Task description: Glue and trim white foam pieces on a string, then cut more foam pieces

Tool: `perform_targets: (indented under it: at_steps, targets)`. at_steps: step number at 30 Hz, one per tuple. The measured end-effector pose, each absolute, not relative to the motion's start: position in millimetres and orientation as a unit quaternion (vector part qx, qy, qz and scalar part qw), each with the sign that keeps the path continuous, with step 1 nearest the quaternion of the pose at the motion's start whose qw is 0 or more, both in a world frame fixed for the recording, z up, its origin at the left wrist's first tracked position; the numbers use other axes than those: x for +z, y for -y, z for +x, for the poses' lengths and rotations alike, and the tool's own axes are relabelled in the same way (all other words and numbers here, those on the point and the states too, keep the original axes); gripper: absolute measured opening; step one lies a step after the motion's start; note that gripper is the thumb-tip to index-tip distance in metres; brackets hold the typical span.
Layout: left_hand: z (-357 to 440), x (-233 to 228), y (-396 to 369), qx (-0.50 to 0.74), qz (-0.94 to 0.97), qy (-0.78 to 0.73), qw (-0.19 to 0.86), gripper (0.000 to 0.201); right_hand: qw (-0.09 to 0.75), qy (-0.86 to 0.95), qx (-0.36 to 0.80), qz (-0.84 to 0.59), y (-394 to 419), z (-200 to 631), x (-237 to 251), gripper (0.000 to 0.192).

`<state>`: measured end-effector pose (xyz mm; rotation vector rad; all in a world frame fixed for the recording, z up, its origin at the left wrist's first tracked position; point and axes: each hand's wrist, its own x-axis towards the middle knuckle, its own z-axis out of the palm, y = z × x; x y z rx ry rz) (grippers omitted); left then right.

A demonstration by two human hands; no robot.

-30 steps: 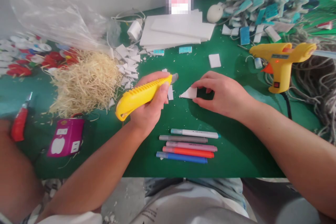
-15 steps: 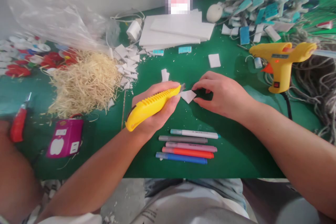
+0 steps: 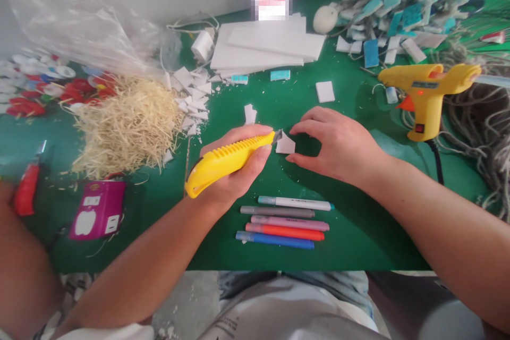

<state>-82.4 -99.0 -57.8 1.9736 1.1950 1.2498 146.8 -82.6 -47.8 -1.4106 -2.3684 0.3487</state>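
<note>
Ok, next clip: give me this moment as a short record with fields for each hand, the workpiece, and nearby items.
left hand: shut on yellow utility knife, blade tip at the foam piece
right hand: fingertips pinning white foam piece to the green table
workpiece: small, white, roughly triangular
near: five marker pens, straw pile, yellow glue gun, foam sheets

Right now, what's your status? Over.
Left hand grips knife. Right hand pins foam piece; blade at its edge. Pens nearby, clear.
</note>
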Motion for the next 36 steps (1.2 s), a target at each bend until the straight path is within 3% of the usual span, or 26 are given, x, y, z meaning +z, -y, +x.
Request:
perform_targets:
  at_steps: [6, 13, 36]
  targets:
    - [-80.9, -55.8, 95.2, 0.441, 0.753, -0.405, 0.272, 0.032, 0.214, 0.867, 0.139, -0.429, 78.3, 151.4, -58.4, 0.042]
    - [-80.5, -48.2, 94.0, 0.402, 0.786, -0.406, 0.239, 0.018, 0.216, 0.866, 0.169, -0.417, 74.0, 155.9, -60.9, 0.041]
    - [-79.9, -47.3, 89.1, 0.361, 0.817, -0.400, 0.204, 0.019, 0.228, 0.849, 0.227, -0.419, 67.7, 161.2, -64.6, 0.038]
